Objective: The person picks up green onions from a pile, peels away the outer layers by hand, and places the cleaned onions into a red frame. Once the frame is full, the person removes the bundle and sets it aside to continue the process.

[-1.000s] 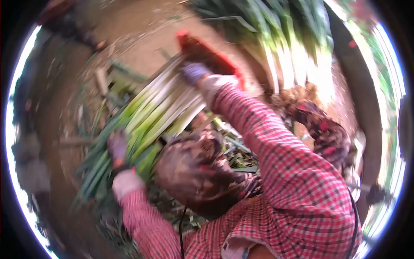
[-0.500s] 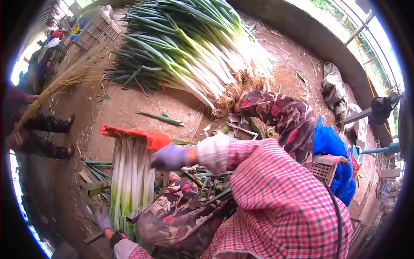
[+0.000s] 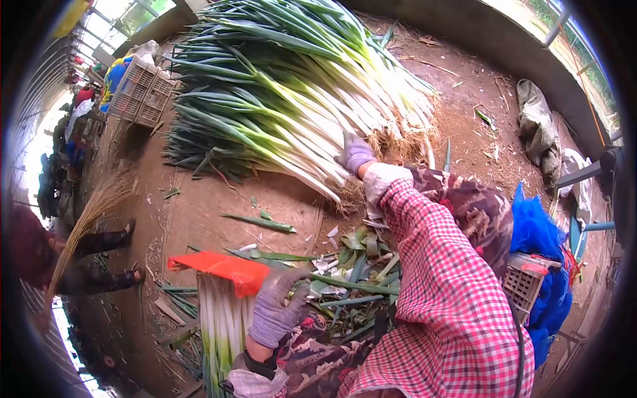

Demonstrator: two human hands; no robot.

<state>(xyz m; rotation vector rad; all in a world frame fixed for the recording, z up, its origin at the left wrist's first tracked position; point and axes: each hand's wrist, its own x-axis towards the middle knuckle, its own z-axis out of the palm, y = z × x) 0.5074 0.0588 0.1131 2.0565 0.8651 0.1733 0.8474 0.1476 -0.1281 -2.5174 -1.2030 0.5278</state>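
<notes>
A big heap of long green onions lies on the ground, dark leaves to the left and white stems and roots to the right. My right hand, in a purple glove, rests on the white stems near the roots, finger and thumb apart. Whether it grips a stem is hard to make out. Lower left, a bundle of green onions sits with its white ends under a red flap. Beside the flap's right end is my gloved left hand, fingers loosely curved and apart, nothing visible in them.
Trimmed leaves and scraps lie between my camouflage-clad legs. To the right are a crate and blue netting. Another person stands at left with a straw broom. A plastic crate stands behind, and a low wall runs along the back.
My right hand has moved from beside the red flap up to the heap's white stems. My left hand has risen from low on the bundle to the flap's right end. The view has shifted.
</notes>
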